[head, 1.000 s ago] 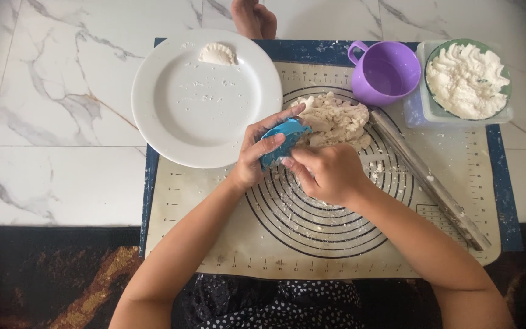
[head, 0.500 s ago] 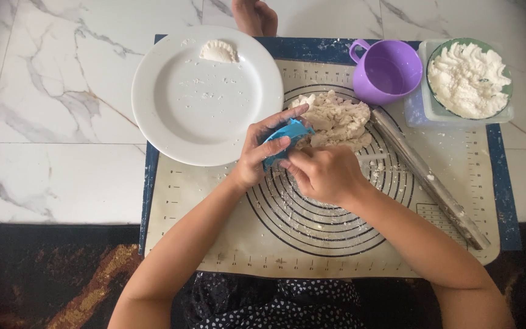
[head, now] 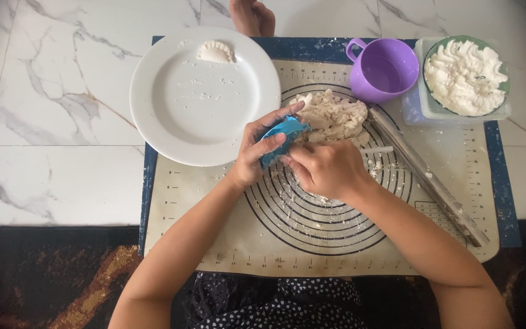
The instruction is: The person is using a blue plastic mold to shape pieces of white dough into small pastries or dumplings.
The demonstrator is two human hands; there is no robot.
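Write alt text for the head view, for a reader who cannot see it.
Seen from above, the left hand grips a blue mould while the right hand works at it, over a ringed baking mat beside a dough pile. A white plate with one dumpling, a purple cup, a flour bowl and a rolling pin surround them.

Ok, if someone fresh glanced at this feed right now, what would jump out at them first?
Probably the blue dumpling mould at the centre of the mat, held in the left hand while the right hand works at it. Just behind them sits a heap of dough scraps. The big white plate at upper left carries one finished dumpling, and a purple cup stands at upper right.
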